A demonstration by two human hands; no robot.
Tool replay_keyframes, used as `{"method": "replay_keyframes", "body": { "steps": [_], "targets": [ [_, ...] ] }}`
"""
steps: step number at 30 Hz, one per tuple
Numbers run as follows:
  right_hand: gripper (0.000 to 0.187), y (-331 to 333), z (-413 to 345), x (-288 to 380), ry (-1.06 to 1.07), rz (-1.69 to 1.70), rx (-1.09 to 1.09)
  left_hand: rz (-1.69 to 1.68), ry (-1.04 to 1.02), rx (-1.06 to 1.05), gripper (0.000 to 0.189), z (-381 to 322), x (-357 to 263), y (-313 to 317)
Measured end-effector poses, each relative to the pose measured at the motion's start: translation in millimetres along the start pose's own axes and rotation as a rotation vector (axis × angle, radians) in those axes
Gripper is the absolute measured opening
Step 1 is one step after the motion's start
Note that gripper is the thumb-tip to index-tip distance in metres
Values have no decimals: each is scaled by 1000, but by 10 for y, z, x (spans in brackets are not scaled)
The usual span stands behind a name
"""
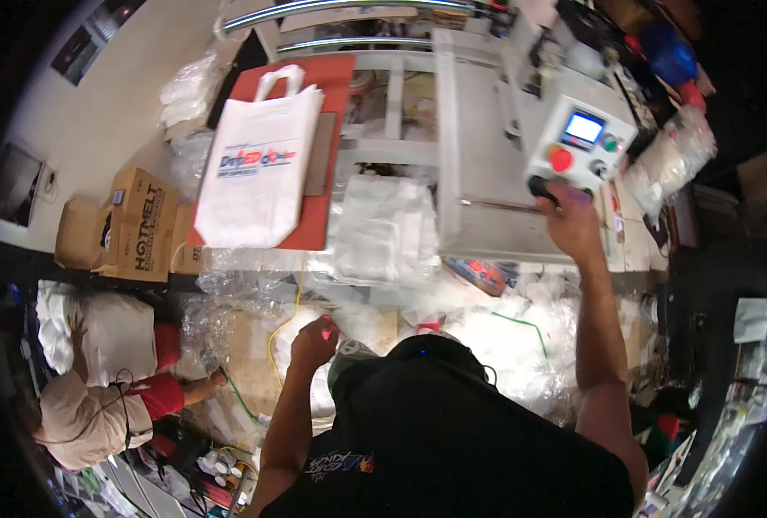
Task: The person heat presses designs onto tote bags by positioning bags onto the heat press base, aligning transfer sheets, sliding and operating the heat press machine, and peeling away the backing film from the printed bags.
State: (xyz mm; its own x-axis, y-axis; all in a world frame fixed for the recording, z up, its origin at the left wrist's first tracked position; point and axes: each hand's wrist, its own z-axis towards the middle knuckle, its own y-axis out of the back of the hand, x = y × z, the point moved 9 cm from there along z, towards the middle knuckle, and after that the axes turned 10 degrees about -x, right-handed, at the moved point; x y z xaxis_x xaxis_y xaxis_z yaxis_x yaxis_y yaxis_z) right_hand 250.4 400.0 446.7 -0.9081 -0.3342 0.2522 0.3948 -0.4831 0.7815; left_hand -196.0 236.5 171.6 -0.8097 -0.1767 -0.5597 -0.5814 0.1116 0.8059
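Observation:
My right hand (572, 217) grips a black handle (542, 188) just below the white control box (581, 139) of a flat press machine. The box carries a lit screen, a red push button and a green one. Beneath that arm lies the wide grey metal plate (480, 162) of the press. My left hand (315, 341) hangs low before my body with curled fingers. A red spot shows at its fingertips, and whether it holds anything is unclear. A white printed tote bag (254, 175) with looped handles lies flat on a red-brown platen (335, 84).
Folded clear plastic packaging (387, 223) lies between platen and press. Cardboard boxes (140, 223) stand at left. Another person (102, 414) at lower left touches a large white bundle (114, 333). A yellow cord (280, 330) and loose plastic (215, 330) lie on the floor.

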Motion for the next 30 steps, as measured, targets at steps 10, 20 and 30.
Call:
{"method": "replay_keyframes", "body": {
  "steps": [10, 20, 30],
  "targets": [
    [25, -570, -312, 1224, -283, -77, -319, -19, -7, -79, 27, 334, 1851, 857],
    [30, -3858, 1308, 3019, -74, 191, 72, -19, 249, 25, 30, 107, 3780, 1658],
    [12, -4374, 1517, 3256, -210, -97, 178, 42, 515, 241, 37, -544, 4613, 1563]
  ]
}}
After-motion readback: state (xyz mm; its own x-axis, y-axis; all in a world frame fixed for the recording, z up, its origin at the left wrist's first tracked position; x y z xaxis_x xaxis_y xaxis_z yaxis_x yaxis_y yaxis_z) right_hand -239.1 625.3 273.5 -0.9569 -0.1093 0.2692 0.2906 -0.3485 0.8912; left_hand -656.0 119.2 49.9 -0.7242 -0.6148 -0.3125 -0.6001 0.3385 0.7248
